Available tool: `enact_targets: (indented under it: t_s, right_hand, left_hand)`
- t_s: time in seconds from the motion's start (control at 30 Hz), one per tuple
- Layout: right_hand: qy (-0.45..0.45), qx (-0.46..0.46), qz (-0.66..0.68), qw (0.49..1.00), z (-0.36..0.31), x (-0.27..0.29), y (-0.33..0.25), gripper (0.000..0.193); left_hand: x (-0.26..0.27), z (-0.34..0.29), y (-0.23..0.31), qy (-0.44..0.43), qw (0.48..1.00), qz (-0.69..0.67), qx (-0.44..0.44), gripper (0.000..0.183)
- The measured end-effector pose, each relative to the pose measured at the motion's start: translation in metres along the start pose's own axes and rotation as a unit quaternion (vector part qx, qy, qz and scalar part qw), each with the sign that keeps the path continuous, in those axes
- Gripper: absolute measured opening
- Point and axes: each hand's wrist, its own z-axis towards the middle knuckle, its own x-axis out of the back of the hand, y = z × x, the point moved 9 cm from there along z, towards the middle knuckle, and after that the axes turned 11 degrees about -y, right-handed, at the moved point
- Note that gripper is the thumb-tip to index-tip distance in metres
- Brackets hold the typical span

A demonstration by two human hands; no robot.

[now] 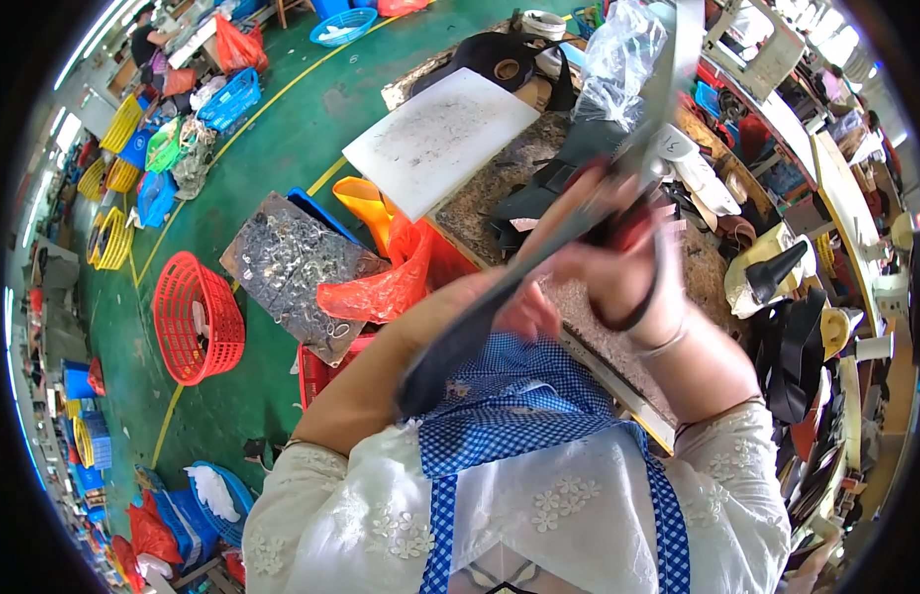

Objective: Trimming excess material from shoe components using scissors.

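Head view, both hands blurred over the right-centre of the frame, above the brown speckled surface (pixel 710 280). Long dark strip (pixel 450 358) runs diagonally from just below centre up to the right, passing in front of the left hand (pixel 527 309) and up to the right hand (pixel 623 277); its upper stretch looks pale grey and smeared, near the top edge. Left hand sits partly behind the strip, fingers bent; cannot tell if it grips. Right hand is just beside the strip with something red (pixel 630 234) at its fingers, too blurred to name; cannot tell whether it is closed on the strip. Dark band on the right wrist. Past the hands on the surface: dark sheets (pixel 571 156), a white board (pixel 445 139) with smudges, a roll of black material (pixel 480 61) at top centre, a clear plastic bag (pixel 618 64) right of that, a white shaped piece (pixel 690 166) with marks on it. Left of the surface: orange bag (pixel 363 206), red plastic bag (pixel 381 282), stained grey board (pixel 297 267). Red basket (pixel 198 327) stands on the green floor (pixel 326 114), left of frame. Blue basket (pixel 343 27) at top, yellow baskets (pixel 121 124) upper left. Black strips (pixel 792 346) hang at right. Blue checked apron (pixel 519 421) over a white top (pixel 549 515), lower centre.
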Motion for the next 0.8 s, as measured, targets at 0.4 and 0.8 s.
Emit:
enact_targets:
  t_s: [0.4,0.8]
  right_hand:
    - [0.328,0.084,0.203,0.919,-0.019,0.167,0.039,0.022]
    - [0.429,-0.173,-0.430,0.775,-0.076,0.277,0.094,0.027]
  left_hand:
    - [0.068,-0.039,-0.066,0.145,0.884,0.445,0.027,0.044]
    - [0.078,-0.024,0.010,0.188,0.957,0.124,-0.183,0.026]
